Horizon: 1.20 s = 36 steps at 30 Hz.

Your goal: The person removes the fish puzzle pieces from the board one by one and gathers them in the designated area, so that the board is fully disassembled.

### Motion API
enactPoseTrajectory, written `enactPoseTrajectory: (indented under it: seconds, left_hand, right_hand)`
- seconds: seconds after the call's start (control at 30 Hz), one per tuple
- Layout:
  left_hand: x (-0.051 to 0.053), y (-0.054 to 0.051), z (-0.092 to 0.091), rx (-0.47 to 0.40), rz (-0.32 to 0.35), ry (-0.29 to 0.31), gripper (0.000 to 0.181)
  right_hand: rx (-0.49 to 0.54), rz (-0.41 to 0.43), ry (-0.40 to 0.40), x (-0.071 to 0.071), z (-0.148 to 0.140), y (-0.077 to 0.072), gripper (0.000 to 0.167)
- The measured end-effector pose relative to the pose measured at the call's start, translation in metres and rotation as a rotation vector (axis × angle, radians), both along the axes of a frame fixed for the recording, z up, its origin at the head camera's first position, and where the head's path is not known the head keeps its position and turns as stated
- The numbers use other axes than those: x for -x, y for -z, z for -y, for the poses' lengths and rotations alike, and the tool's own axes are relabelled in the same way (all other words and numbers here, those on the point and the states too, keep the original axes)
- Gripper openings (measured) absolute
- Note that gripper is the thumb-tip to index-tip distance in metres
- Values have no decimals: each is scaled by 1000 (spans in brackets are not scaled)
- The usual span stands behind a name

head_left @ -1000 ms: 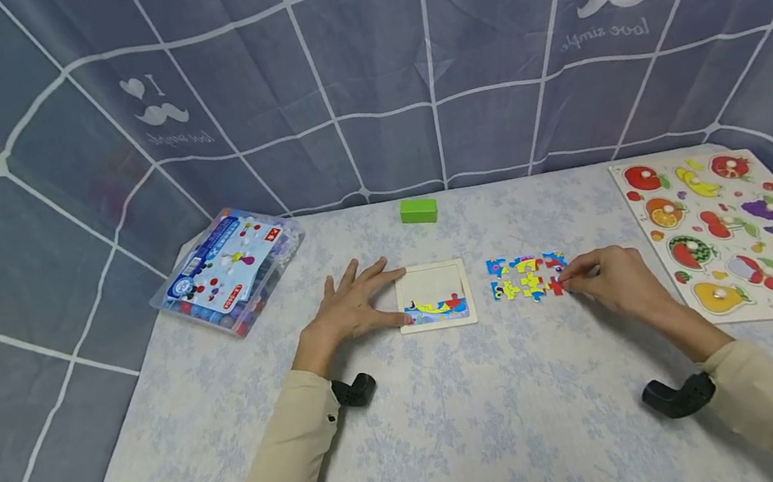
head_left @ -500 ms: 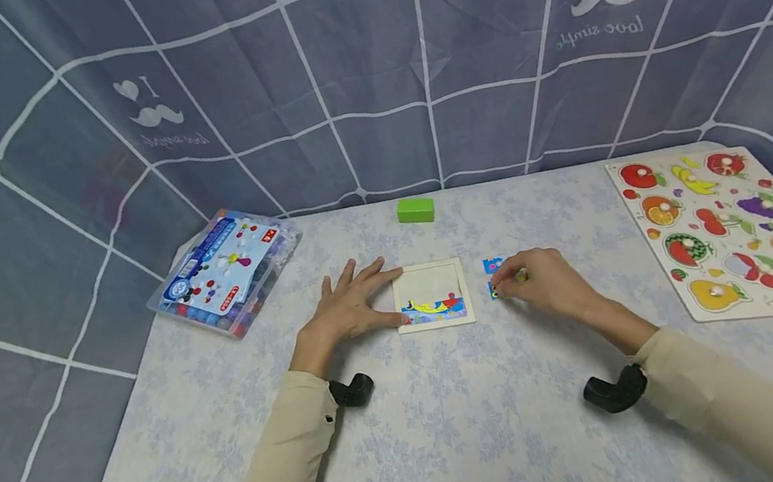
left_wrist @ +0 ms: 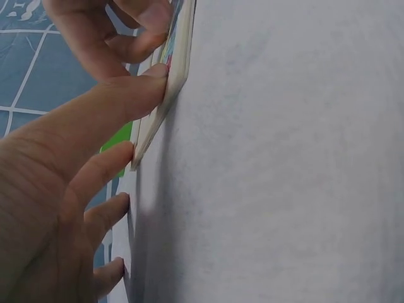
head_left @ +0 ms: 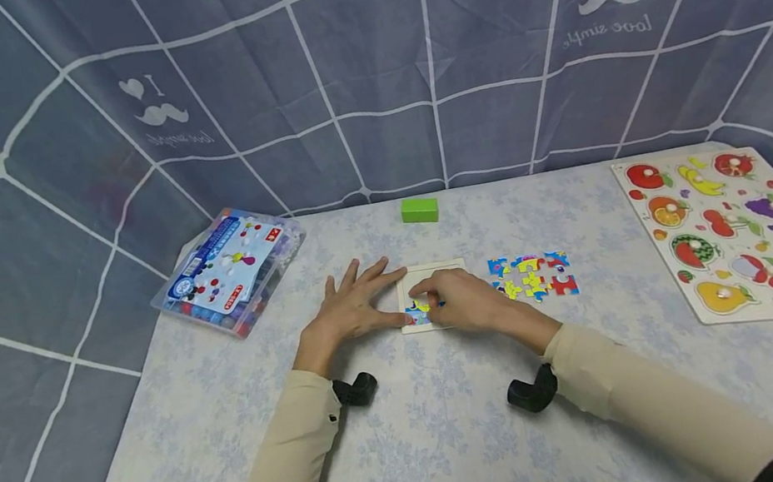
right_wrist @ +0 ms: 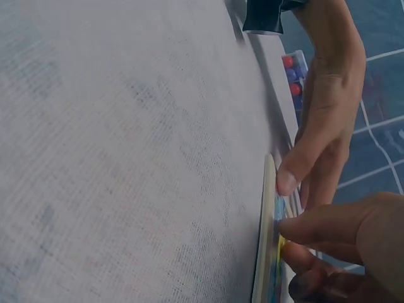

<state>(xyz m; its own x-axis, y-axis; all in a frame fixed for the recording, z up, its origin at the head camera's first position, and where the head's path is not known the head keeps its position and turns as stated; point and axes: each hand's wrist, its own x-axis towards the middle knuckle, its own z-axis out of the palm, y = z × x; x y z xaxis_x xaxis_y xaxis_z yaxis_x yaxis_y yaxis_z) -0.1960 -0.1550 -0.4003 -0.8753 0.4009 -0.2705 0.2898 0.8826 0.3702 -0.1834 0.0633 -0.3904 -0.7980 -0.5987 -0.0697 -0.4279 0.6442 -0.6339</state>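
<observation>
Head view: your left hand is spread wide, thumb and index touching the left side of the wooden frame, which lies flat on the table. Your right hand is over it, fingers curled. Loose puzzle pieces sit just right of the frame.

Left wrist: your thumb's on the frame's rim.

Right wrist: thumb and fingertip meet a yellow bit inside; can't tell if you're actually pinching it.

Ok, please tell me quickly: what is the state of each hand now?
Left hand: open, fingers spread, touching the frame.
Right hand: fingers bent over the frame; whether they hold something cannot be told.
</observation>
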Motion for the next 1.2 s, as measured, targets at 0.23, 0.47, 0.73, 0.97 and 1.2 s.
enactPoseTrajectory:
  seconds: [0.23,0.47,0.73,0.97,1.2]
  left_hand:
    - [0,-1,0,7,12,4,82]
    - [1,-5,1,33,48,29,95]
    - [0,-8,0,26,64,25,98]
    - [1,-7,0,24,71,23,98]
    - [2,-7,0,25,74,16,99]
  right_hand:
    - [-26,-8,2,3,3,3,35]
    - [5,0,14,2,4,4,33]
    - [5,-7,29,1,6,5,31]
    - [23,-33,50,0,7,4,33]
    - [88,-40,81,-3,6,7,26]
